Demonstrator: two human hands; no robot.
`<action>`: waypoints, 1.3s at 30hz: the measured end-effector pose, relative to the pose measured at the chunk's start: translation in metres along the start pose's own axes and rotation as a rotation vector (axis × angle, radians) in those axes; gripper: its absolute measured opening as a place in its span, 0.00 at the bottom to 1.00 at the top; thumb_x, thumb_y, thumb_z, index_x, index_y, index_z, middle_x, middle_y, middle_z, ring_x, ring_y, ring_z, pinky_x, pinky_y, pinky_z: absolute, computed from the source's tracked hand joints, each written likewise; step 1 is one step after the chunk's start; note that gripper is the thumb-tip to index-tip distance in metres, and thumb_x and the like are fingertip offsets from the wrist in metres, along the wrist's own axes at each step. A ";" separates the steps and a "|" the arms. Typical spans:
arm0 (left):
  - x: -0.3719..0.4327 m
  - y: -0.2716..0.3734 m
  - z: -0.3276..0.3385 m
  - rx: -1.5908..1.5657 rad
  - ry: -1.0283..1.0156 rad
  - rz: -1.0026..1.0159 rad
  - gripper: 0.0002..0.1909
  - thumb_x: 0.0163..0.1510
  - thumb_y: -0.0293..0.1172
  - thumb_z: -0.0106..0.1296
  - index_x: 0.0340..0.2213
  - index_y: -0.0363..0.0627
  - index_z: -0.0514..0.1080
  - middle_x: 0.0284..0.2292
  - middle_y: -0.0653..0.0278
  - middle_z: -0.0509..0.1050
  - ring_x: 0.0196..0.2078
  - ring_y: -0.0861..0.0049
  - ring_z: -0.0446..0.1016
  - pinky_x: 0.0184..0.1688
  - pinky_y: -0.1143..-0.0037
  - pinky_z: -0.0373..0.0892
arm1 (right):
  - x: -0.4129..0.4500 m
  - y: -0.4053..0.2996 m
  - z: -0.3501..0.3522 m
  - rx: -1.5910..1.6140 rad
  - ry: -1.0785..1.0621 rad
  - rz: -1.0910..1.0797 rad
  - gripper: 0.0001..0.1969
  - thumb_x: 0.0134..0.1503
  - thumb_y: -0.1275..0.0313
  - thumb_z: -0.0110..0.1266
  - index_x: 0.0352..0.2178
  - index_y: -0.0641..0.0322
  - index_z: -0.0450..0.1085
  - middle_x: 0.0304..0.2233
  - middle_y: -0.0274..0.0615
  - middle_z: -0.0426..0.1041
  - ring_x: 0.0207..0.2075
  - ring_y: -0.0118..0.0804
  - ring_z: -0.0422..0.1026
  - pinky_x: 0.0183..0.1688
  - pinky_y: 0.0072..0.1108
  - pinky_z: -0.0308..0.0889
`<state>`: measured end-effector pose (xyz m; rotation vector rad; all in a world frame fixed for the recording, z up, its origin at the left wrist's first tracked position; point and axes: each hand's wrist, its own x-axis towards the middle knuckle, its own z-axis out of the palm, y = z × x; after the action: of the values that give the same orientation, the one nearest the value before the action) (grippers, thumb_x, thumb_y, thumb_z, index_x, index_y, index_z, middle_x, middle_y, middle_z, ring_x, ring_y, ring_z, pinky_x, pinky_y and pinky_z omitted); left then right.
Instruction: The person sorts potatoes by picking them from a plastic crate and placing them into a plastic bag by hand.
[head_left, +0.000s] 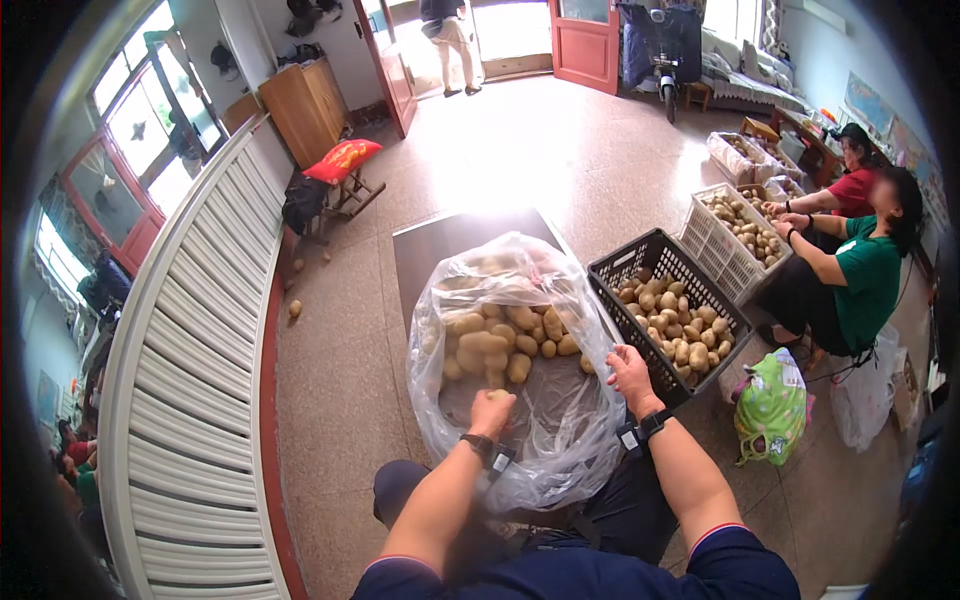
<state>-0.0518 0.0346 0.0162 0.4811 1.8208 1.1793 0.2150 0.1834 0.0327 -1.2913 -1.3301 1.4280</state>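
A large clear plastic bag (551, 457) lies wide open before me, with many potatoes (484, 345) heaped in its far half. My left hand (493, 412) is inside the bag's near part, closed around a potato (498, 394) that shows only in part. At the bag's right rim is my right hand (631, 377), its fingers bent and apart beside the plastic; no potato shows in it. Right of the bag stands a black plastic crate (622, 259), holding many more potatoes (682, 322).
White crates of potatoes (724, 262) stand beyond the black one, where two people sit working. A green patterned bag (772, 405) lies on the floor at right. A white radiator (195, 375) runs along the left. Loose potatoes (295, 308) lie near it.
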 end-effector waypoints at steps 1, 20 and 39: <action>-0.004 0.005 0.000 -0.010 -0.046 -0.042 0.27 0.47 0.37 0.61 0.46 0.39 0.64 0.35 0.57 0.73 0.26 0.73 0.74 0.24 0.72 0.73 | -0.001 -0.001 0.000 -0.017 -0.010 -0.004 0.21 0.59 0.65 0.52 0.50 0.66 0.63 0.35 0.39 0.73 0.18 0.22 0.68 0.18 0.13 0.61; -0.017 -0.008 0.032 -0.387 -0.561 -0.135 0.24 0.58 0.33 0.53 0.51 0.44 0.56 0.45 0.57 0.67 0.40 0.66 0.76 0.38 0.64 0.79 | -0.080 -0.034 0.054 -0.534 -0.470 -0.431 0.29 0.49 0.69 0.64 0.52 0.60 0.63 0.45 0.44 0.69 0.32 0.36 0.73 0.37 0.25 0.70; -0.036 0.005 0.033 -0.479 -0.796 -0.179 0.21 0.59 0.28 0.48 0.53 0.42 0.58 0.46 0.57 0.71 0.45 0.69 0.75 0.44 0.67 0.74 | -0.071 0.010 0.059 -0.629 -0.373 -0.661 0.27 0.48 0.65 0.62 0.48 0.63 0.63 0.45 0.52 0.68 0.48 0.55 0.68 0.50 0.34 0.67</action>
<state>-0.0055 0.0292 0.0320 0.4120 0.8495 1.0442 0.1709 0.1020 0.0306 -0.8032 -2.3165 0.8180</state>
